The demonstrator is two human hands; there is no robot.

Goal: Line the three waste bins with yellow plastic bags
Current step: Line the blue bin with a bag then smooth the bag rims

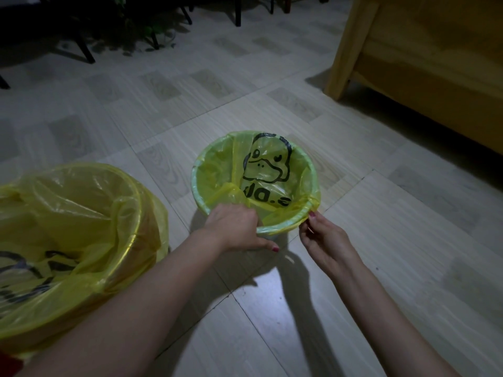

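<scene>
A small pale green bin (194, 183) stands on the tiled floor in the middle. A yellow bag with a black duck print (268, 170) lies inside it, its edge folded over most of the rim. My left hand (235, 229) grips the bag's edge at the near left rim, fingers inside and thumb below. My right hand (322, 235) pinches the bag's edge at the near right rim. A larger bin (128, 246) at the left wears a yellow bag (68, 213) draped over its rim.
A wooden piece of furniture (424, 58) stands at the right back. Dark chair legs (87, 50) and a plant (144, 25) line the far edge. Pale tiled floor (381, 254) spreads around the bins.
</scene>
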